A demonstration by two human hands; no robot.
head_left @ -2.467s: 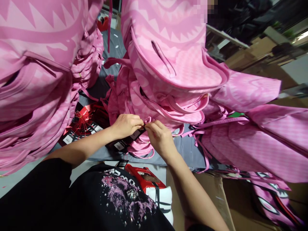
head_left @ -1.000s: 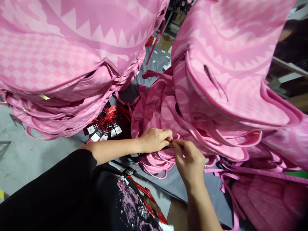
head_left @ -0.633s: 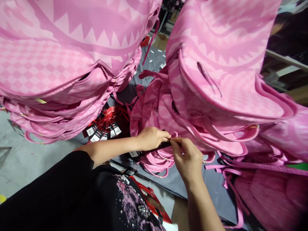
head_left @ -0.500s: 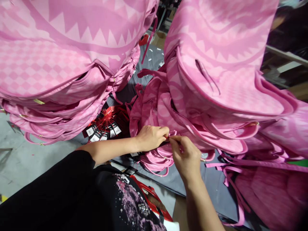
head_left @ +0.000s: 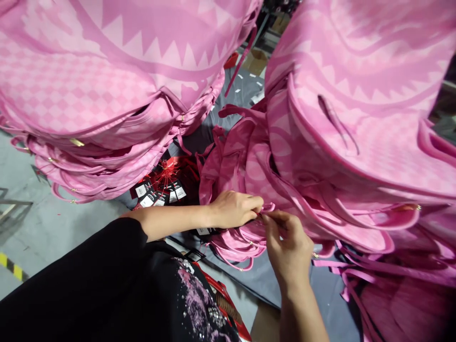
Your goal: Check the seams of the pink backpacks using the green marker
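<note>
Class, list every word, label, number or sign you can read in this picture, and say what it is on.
Nothing here is legible.
The hang tags: white stickers, print too small to read.
The tag under the left hand: white sticker, blurred.
The shirt: sparkly print, no letters readable.
The pink bags: tooth pattern only, no words.
The floor stripe: yellow and black, no writing.

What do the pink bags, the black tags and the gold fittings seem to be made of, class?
Pink bags: probably faux leather or coated fabric; smooth, soft sheen, printed checks. Black tags: likely card; flat, stiff, white labels. Gold fittings: seemingly metal; bright glint.
</note>
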